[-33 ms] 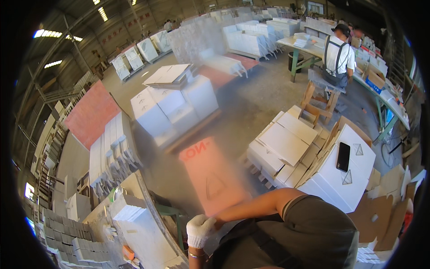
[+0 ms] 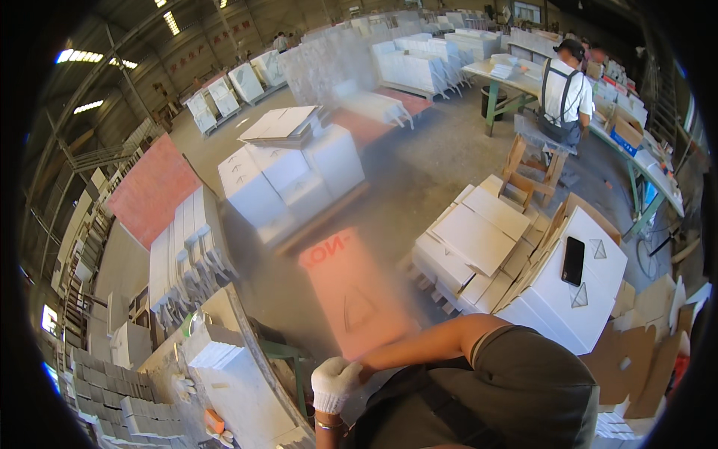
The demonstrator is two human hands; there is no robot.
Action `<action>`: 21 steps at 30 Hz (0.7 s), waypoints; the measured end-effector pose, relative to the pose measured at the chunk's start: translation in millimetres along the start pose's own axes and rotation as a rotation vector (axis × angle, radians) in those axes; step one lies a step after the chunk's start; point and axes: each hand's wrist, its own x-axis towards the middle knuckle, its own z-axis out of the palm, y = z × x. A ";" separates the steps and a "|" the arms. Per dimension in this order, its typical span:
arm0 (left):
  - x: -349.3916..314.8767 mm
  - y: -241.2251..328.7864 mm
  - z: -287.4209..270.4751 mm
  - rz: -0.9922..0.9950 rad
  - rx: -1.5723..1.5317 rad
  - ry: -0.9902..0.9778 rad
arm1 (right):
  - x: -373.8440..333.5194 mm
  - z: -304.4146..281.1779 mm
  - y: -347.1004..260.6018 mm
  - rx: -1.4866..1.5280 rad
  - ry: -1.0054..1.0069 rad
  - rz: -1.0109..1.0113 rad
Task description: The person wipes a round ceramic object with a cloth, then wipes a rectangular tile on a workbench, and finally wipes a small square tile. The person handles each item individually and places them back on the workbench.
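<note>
- One white knitted glove (image 2: pixel 330 388), which is worn on the left hand (image 2: pixel 336 379)
- Its cuff (image 2: pixel 327 405) sits around the wrist (image 2: pixel 327 419)
- Its shape is rounded, with the fingers bent
- On its right side it meets the right hand (image 2: pixel 364 372), whose fingers cannot be seen clearly

The fisheye head camera is looking out from the person's own head, facing forward and steeply downward over the dusty grey floor (image 2: pixel 449 161). At closest range, it is taking in the dark short-sleeved fabric shirt (image 2: pixel 535 374) and the white knitted-gloved left hand (image 2: pixel 334 383) along the lower edge. At middle range, it is viewing the flat salmon-red rectangular sheet (image 2: pixel 355 292) from above. Toward the top, it is reaching well into the distance, with bright rectangular roof lights (image 2: pixel 171 23) showing at upper left. Black corners are enclosing the round, edge-bending field.
</note>
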 end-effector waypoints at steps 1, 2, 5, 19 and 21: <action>0.5 2.4 -1.3 -0.139 -0.066 -0.024 | 1.8 1.1 -0.6 0.063 -0.001 0.001; -0.5 5.0 -3.6 -0.250 -0.086 -0.054 | 3.3 2.3 -1.9 0.128 0.002 0.001; -9.1 15.8 -13.7 -0.340 0.017 -0.017 | 13.0 2.4 -13.5 0.406 0.024 -0.019; -35.3 -4.7 9.6 -0.497 0.206 -0.030 | 87.7 -24.4 -20.1 0.897 0.060 -0.101; -33.9 -7.9 11.3 -0.444 0.221 -0.079 | 87.3 -19.7 -12.7 0.998 0.090 -0.061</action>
